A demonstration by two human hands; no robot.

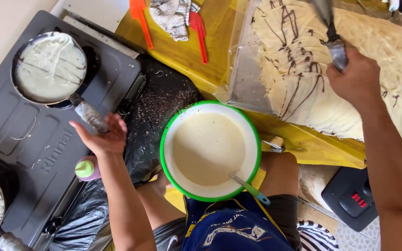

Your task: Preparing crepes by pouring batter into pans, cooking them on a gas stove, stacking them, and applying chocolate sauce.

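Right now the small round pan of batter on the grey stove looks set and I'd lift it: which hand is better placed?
Probably the left hand: it is open beside the wrapped handle of the small round pan, while the right hand grips a metal scraper over the stacked crepes.

Bright, even daylight, soft shadows. Mild glare on plastic sheet [245, 69] at top centre. Centre sharp; slight motion blur on left hand [102, 135]. Wide-angle stretch at frame edges.
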